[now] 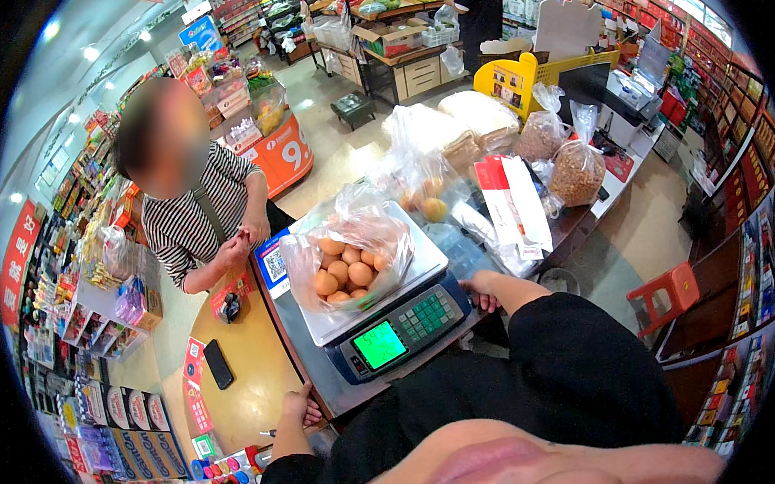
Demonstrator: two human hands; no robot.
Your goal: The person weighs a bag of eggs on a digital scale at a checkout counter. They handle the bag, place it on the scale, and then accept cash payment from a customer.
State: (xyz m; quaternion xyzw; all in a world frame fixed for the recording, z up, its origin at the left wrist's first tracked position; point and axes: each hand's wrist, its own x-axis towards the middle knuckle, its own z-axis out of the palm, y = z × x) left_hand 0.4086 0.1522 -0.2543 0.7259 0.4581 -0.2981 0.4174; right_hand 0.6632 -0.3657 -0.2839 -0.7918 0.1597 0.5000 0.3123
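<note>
A clear plastic bag (391,245) of brown eggs (340,272) rests on the metal pan (426,256) of a digital scale. The scale (381,348) has a lit green display and a keypad facing me. Close to the scale's right end, my right hand (482,290) rests with loosely bent fingers at the counter's edge. My left hand (300,406) is at the corner of the counter, left of the scale, with its fingers partly curled. Neither hand visibly holds anything. A black phone (219,364) lies on the yellow counter (257,349).
Across the counter stands a person in a striped shirt (197,213), hands together. Right of the scale are a bag of fruit (434,208), a red-and-white paper bag (514,205) and tied bags of brown food (577,174). A red stool (665,296) stands at right.
</note>
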